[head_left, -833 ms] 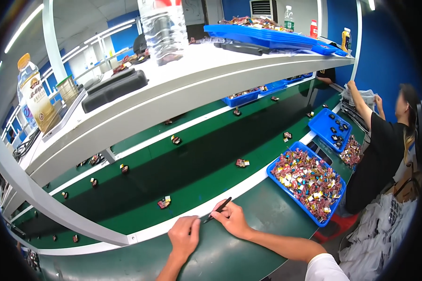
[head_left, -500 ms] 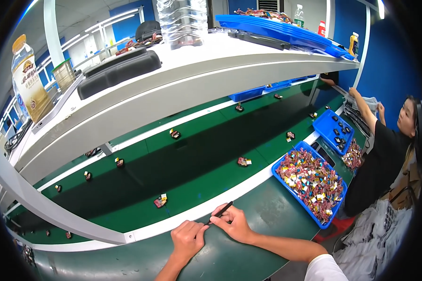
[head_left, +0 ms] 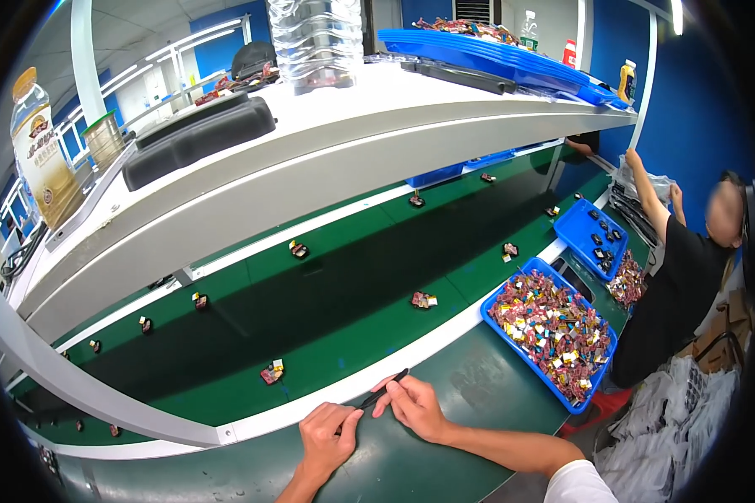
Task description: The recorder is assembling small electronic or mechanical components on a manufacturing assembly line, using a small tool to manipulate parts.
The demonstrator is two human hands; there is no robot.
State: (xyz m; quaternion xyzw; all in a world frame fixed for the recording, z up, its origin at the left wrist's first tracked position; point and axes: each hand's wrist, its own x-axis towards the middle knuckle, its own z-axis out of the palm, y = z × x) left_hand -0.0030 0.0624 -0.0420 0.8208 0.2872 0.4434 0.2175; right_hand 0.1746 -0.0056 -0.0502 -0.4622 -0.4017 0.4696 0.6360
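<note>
A thin black stick-shaped tool [head_left: 397,378], slanted up to the right, lies between my two hands above the green worktop [head_left: 470,423]; its exact kind cannot be made out. My left hand [head_left: 327,434] is closed, thumb and curled fingers pinching at its lower end. Around its upper part, the thumb and fingers of my right hand [head_left: 417,410] are closed. Just beyond my hands runs the white rail [head_left: 310,402] of a green conveyor belt [head_left: 344,331]. A small dark red and black part with a pale tag [head_left: 271,372] lies on the belt, nearest my left hand.
To my right, a blue tray [head_left: 488,314] holds many small tagged parts; a second blue tray [head_left: 566,225] carries black pieces. A co-worker [head_left: 675,285] handles plastic bags there. A white shelf [head_left: 335,126] with bottles and stacked trays overhangs the belt; a curved white post [head_left: 84,377] stands left.
Parts on the belt have shifted slightly left in the picture. The black tool sits a little lower, and my right fingers have loosened and spread along it.
</note>
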